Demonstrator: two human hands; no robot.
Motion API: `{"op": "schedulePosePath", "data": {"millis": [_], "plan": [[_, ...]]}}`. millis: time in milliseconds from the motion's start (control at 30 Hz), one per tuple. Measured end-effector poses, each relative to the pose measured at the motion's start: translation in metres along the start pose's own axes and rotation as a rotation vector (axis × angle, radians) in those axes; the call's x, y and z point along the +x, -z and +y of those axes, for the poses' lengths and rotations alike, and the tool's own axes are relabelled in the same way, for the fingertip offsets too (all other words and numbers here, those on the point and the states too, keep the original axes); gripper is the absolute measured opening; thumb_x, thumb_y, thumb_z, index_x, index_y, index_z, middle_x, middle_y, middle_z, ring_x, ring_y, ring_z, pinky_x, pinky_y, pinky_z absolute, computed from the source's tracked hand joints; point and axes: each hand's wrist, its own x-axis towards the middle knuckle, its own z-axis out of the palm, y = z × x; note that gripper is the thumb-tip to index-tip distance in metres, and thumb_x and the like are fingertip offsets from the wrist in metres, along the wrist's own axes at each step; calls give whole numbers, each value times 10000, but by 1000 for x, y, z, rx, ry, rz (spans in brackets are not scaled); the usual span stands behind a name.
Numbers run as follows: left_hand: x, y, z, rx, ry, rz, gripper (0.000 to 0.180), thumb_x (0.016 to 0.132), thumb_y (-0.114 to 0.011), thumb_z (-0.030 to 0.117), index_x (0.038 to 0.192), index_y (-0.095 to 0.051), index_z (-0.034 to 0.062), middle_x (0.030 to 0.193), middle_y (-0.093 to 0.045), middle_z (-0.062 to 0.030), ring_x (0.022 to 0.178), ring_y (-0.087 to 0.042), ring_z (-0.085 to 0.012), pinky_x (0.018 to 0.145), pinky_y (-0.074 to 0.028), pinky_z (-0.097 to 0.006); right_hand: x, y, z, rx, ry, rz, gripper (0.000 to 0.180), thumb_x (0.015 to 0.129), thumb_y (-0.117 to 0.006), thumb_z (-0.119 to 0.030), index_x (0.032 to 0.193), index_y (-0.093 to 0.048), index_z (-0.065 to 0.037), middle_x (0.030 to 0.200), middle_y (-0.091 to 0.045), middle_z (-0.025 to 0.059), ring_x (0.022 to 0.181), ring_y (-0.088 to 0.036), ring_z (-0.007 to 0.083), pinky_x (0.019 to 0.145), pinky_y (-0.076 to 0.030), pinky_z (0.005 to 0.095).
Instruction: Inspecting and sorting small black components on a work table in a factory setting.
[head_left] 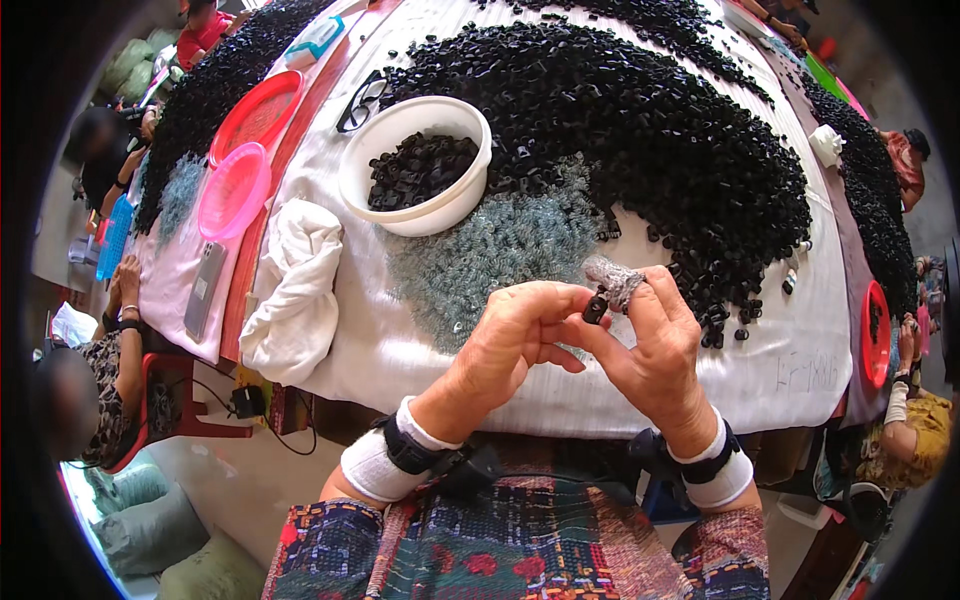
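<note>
My left hand (510, 335) and my right hand (655, 345) meet over the near part of the table. Between their fingertips is a small black plastic piece (596, 308), pinched from both sides. A crinkled silvery wrap (614, 280) covers a finger of my right hand. Just beyond my hands lies a heap of fine, pale blue-grey coils (490, 260) that look like small springs. Behind it spreads a big pile of similar black plastic pieces (640, 130). Left of the pile, a white tub (352, 190) holds more of these pieces.
A crumpled white cloth (292, 290) and a pair of glasses (362, 102) lie on the white-covered table (600, 405). To the left are a pink basket (236, 190), a red basket (257, 118) and a phone (205, 290). Other people sit along both sides.
</note>
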Motion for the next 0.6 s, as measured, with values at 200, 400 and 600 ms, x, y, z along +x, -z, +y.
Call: {"op": "schedulePosePath", "data": {"millis": [200,400,600], "plan": [[2,1,0,168,-38,-27,251,907,-552,179,1036,-635,-19,923,-668,-125,836,-667,-203,706,-566,-358,-2,0,7,-29,22,2,246,646,-775,-48,804,-599,17,754,-538,106,667,-538,262,521,-460,343],[3,1,-2,235,-40,2,227,895,-618,171,1019,-658,-14,934,-689,-105,805,-663,-138,641,-551,-254,-5,-3,14,15,33,-9,245,608,-762,-19,776,-587,12,788,-551,139,695,-542,309,563,-467,375],[0,-2,1,328,-51,-3,216,882,-654,208,988,-680,21,904,-697,-70,820,-650,-111,655,-504,-220,1,4,4,-8,64,-26,294,624,-761,-40,869,-613,27,841,-555,143,740,-551,313,599,-475,377]]}}
